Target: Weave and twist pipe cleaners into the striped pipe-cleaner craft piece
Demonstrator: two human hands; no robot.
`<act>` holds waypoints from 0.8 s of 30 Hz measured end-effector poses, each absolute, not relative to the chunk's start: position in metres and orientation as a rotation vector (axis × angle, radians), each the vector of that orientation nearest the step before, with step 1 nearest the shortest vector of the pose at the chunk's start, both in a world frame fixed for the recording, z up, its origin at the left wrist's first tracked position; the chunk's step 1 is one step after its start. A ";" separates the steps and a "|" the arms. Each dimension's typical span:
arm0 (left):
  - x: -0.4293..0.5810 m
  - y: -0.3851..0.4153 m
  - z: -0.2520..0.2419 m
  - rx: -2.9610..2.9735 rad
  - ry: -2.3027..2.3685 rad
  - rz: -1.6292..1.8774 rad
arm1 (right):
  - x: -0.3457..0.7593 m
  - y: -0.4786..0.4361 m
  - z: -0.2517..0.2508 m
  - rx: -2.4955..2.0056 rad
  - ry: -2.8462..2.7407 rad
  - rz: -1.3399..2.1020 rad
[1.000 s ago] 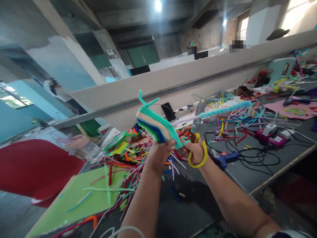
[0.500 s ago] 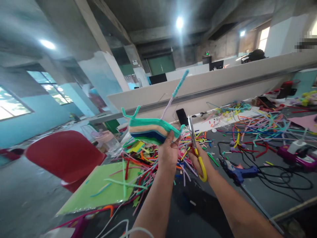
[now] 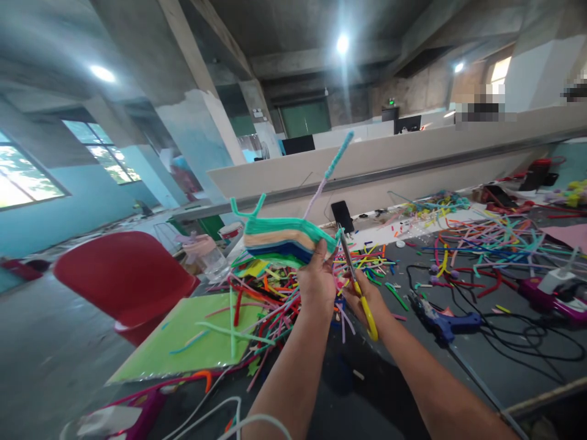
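Note:
My left hand [image 3: 318,278] grips a striped pipe-cleaner figure [image 3: 279,235] near its right end, thumb across the front. Bands of teal, cream, blue and green run along it; two teal prongs stand up at its left end, and a lilac-and-blue stem [image 3: 331,168] rises from the top. With my right hand [image 3: 362,293] I hold yellow-handled scissors [image 3: 364,305] pointing upward. Their blades are at the curled teal tip on the figure's right end; whether they have closed on it I cannot tell. Loose pipe cleaners [image 3: 279,293] lie beneath both hands.
A blue glue gun [image 3: 452,324] and black cables lie on the right, beside a purple power strip [image 3: 554,296]. A phone [image 3: 342,216] leans at the low partition. On the left are a green sheet [image 3: 192,342], a plastic jug [image 3: 206,256] and a red chair [image 3: 126,275].
The scissors have moved left, bringing their blades from beside the figure to its curled teal tip. My left hand keeps its hold, and the whole view has shifted slightly.

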State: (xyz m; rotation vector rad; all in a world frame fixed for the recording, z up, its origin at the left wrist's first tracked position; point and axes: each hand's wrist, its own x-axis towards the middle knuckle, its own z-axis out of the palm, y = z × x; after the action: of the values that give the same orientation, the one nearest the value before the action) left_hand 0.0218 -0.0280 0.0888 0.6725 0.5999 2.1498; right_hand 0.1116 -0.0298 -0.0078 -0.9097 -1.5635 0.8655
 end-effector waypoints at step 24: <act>0.026 -0.031 0.089 0.662 0.603 2.050 | 0.111 -0.028 -0.010 -0.982 -1.512 0.777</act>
State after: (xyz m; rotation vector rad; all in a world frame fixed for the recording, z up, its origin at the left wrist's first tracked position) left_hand 0.0261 -0.0310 0.0885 0.6624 0.6029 2.0498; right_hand 0.1108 -0.0285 -0.0102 -0.9822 -1.5115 0.7770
